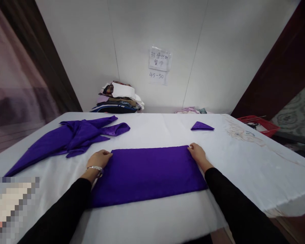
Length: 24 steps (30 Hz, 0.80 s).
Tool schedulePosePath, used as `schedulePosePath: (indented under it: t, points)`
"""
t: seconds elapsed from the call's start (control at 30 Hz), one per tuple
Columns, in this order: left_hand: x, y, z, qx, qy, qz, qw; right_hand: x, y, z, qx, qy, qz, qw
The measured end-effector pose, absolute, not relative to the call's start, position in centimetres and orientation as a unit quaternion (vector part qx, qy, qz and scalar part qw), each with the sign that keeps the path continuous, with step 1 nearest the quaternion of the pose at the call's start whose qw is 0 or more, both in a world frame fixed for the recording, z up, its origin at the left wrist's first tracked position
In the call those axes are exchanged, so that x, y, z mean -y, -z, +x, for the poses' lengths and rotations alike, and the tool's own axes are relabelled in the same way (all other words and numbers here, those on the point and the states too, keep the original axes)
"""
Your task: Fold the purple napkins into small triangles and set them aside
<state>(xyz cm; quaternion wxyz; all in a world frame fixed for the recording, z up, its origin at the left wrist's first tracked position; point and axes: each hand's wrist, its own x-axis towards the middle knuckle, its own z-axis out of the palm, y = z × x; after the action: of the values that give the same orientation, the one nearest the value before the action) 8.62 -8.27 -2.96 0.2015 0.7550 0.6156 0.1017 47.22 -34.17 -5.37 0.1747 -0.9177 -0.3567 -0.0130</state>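
A purple cloth napkin (149,174), folded into a wide rectangle, lies flat on the white-covered table (152,217) in front of me. My left hand (100,160) pinches its far left corner between thumb and fingers; a bracelet circles that wrist. At the far right corner, my right hand (197,154) has the same cloth pinched in its fingertips. Beyond my right hand sits a small purple napkin folded into a triangle (202,126). A loose heap of purple napkins (71,135) is spread out to the left of my left hand.
Against the wall stands a pile of folded clothes (120,98), with more fabric (189,110) to its right. A red basket (261,126) is beyond the table's right edge. Paper signs with handwriting (159,64) hang on the wall. A blurred-out patch covers the lower left.
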Motion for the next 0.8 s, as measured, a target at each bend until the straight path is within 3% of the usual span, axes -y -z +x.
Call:
schedulePosePath:
  t: [0.17,0.3,0.4,0.57,0.8]
  points:
    - [11.7,2.8,9.4,-0.562,-0.161,0.790,0.182,33.1,4.5,41.0,0.532,0.022,-0.816,0.224]
    - [16.8,4.7,12.6,-0.317,-0.145,0.926,0.143,30.9,4.4,33.3,0.680,-0.095,-0.705,0.178]
    - [18.4,6.1,14.4,-0.284,-0.097,0.950,0.082,29.0,4.8,30.3,0.721,-0.140,-0.665,0.137]
    - [16.9,7.3,14.5,-0.333,-0.041,0.941,0.047,27.7,5.9,34.1,0.683,-0.116,-0.715,0.094]
    - [16.6,7.6,14.3,-0.338,-0.032,0.939,0.052,31.5,5.2,41.4,0.481,-0.076,-0.872,0.044]
